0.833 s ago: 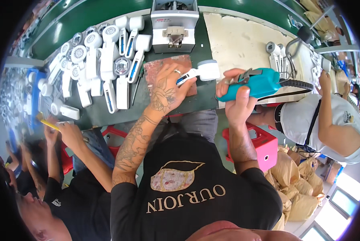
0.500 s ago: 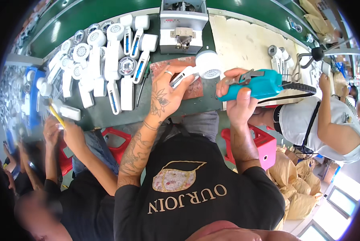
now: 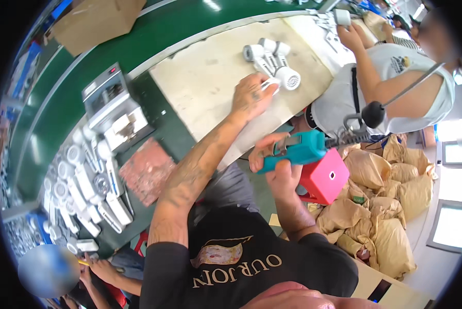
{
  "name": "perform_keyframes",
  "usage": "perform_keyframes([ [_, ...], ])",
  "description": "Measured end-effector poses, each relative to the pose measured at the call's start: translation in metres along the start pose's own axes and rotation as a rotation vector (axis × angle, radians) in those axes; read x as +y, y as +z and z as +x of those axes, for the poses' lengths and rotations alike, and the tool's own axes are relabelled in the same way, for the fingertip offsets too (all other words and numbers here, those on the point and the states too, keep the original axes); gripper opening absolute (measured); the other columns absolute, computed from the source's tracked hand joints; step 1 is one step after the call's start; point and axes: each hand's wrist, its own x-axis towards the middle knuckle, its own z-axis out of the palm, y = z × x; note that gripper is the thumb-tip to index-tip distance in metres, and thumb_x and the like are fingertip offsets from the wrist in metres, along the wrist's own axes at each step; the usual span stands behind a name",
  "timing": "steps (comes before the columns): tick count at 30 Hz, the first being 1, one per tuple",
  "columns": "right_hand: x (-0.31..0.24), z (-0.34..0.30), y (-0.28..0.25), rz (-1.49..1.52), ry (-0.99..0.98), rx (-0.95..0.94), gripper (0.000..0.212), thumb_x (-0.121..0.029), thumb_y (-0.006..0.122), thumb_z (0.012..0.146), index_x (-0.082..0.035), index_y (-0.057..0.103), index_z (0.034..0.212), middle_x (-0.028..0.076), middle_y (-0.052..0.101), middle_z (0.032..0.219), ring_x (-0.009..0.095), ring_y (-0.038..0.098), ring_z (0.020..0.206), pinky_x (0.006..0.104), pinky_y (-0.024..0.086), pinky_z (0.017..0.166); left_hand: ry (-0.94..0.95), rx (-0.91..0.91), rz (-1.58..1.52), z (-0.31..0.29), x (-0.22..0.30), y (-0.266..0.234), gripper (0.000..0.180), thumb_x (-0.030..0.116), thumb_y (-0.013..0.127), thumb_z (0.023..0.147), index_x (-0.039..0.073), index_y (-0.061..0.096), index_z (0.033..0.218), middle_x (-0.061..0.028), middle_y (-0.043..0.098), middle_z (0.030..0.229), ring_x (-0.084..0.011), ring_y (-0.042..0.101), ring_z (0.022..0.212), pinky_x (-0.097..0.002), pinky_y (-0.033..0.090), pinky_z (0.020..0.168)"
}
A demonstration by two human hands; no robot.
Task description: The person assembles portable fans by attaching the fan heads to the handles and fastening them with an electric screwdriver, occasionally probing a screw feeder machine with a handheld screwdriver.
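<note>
Since your left grip (image 3: 251, 95) is wrapped round the handle of the white round-headed device (image 3: 289, 79), which is over the pale sheet (image 3: 205, 82) on the desk (image 3: 167, 129), right by a cluster of similar ones (image 3: 253, 52) (can't tell if it's actually resting there), I'd settle it gently and only let go once it looks steady. Line its handle up with the neighbours so the round heads don't knock together. Your right grip (image 3: 282, 172) has the teal power tool (image 3: 304, 149) clasped well apart from them, so I'd leave it out there while your left does the fiddly bit.
</note>
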Motion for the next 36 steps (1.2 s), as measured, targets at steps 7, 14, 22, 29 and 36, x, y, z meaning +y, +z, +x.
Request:
perform_keyframes([
  [7,-0.038,0.0,-0.047,-0.083,-0.019,0.114,0.074,-0.058,0.073,0.092,0.009,0.054,0.119,0.007,0.061,0.08,0.016,0.06,0.071,0.03,0.048,0.063,0.213,-0.003,0.416,0.094,0.029,0.102,0.056,0.051,0.065,0.091,0.006,0.066,0.123,-0.016,0.063,0.129,-0.0388,0.052,0.127,-0.0523,0.043,0.103],
  [14,-0.038,0.026,-0.066,-0.079,-0.026,0.082,0.08,-0.064,0.074,0.087,0.008,0.057,0.116,0.007,0.061,0.077,0.017,0.06,0.068,0.0304,0.048,0.062,0.09,-0.169,0.873,0.068,0.011,0.089,0.08,0.062,0.063,0.091,0.022,0.042,0.157,-0.0109,0.032,0.164,-0.046,0.018,0.153,-0.0871,0.017,0.107],
  [22,-0.031,0.018,-0.055,-0.066,0.027,0.048,0.077,-0.06,0.076,0.088,0.009,0.058,0.116,0.007,0.06,0.081,0.017,0.061,0.071,0.0308,0.049,0.063,0.159,-0.105,0.82,0.065,-0.026,0.082,0.067,0.028,0.056,0.09,0.015,0.043,0.155,-0.0116,0.043,0.153,-0.0382,0.023,0.152,-0.0762,0.026,0.111],
  [29,-0.01,0.019,-0.051,0.006,0.06,-0.086,0.066,-0.051,0.075,0.093,0.008,0.057,0.118,0.01,0.062,0.09,0.017,0.061,0.072,0.0315,0.049,0.064,0.235,-0.119,0.791,-0.009,-0.049,-0.021,0.055,0.016,0.058,0.09,0.013,0.052,0.145,-0.0105,0.049,0.146,-0.037,0.03,0.149,-0.0691,0.031,0.114],
  [36,0.013,0.022,-0.034,0.047,0.088,-0.142,0.061,-0.047,0.072,0.096,0.006,0.053,0.12,0.012,0.063,0.102,0.017,0.061,0.072,0.0317,0.05,0.062,0.249,-0.175,0.888,-0.099,-0.039,-0.101,0.054,0.014,0.062,0.089,0.012,0.051,0.142,-0.011,0.051,0.143,-0.036,0.032,0.148,-0.058,0.031,0.119],
])
